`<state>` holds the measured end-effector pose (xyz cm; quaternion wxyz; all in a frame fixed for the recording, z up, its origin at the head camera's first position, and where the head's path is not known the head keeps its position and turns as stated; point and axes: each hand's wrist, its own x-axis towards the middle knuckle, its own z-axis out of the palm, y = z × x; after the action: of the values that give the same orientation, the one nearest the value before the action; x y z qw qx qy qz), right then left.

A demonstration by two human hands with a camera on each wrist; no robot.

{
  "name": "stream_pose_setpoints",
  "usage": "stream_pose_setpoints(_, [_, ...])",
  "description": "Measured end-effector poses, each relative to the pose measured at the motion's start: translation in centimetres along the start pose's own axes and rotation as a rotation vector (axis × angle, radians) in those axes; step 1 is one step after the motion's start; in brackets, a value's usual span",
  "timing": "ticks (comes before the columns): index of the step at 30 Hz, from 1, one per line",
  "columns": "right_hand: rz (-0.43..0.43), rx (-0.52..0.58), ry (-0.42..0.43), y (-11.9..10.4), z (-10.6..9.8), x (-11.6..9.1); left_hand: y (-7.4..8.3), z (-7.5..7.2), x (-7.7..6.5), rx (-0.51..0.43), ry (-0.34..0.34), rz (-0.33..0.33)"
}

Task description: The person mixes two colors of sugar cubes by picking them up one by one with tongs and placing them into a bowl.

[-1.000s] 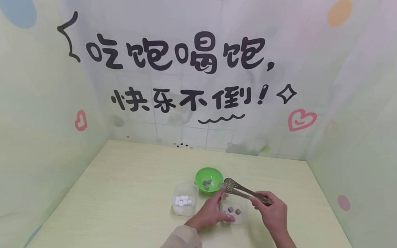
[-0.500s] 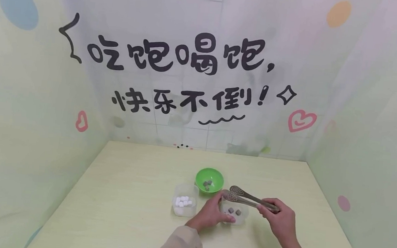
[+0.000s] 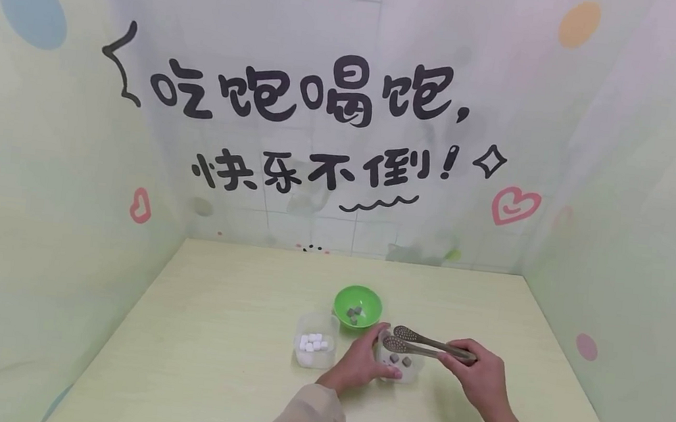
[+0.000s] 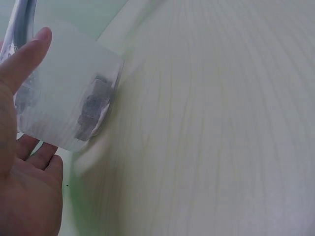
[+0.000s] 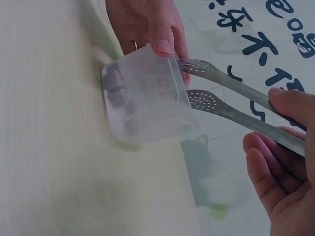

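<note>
My left hand grips a small translucent plastic container, thumb on the near side and fingers behind it. Dark grey cubes lie along its bottom and show through the wall. My right hand holds metal food tongs with perforated, spoon-shaped ends. The two arms of the tongs stand apart with nothing visible between them. In the head view their ends overlap the container's far part, close to my left fingers; in the right wrist view they are at its rim.
A green bowl with several grey cubes stands just behind my left hand. Left of that hand is another translucent container, holding several white cubes. A lettered backdrop rises behind the wooden table.
My right hand has moved right and nearer to me, bringing the tongs from beside the green bowl's rim to over the grey-cube container. The left hand keeps its grip in the same place.
</note>
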<state>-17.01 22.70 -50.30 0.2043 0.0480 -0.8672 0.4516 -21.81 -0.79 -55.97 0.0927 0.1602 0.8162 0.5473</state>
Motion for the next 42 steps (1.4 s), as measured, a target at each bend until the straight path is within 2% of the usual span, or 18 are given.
stream_pose_setpoints(9, [-0.021, -0.065, -0.068, -0.4, 0.2, 0.3, 0.1, 0.1, -0.2, 0.008, 0.003, -0.008])
stream_pose_setpoints(14, [-0.006, -0.121, -0.121, -0.7, 0.4, 0.7, 0.0, 0.0, -0.1, 0.017, 0.005, 0.002])
stream_pose_setpoints(27, [0.052, -0.18, -0.221, -1.4, 1.1, 1.1, 0.1, -0.1, -0.1, 0.013, -0.001, 0.009])
stream_pose_setpoints(34, [0.038, -0.201, -0.223, -1.5, 1.2, 1.2, 0.1, -0.1, 0.1, 0.021, 0.005, 0.014])
stream_pose_setpoints(42, [-0.009, -0.172, -0.16, -0.8, 1.1, 0.9, 0.1, -0.1, 0.2, 0.024, 0.004, 0.015])
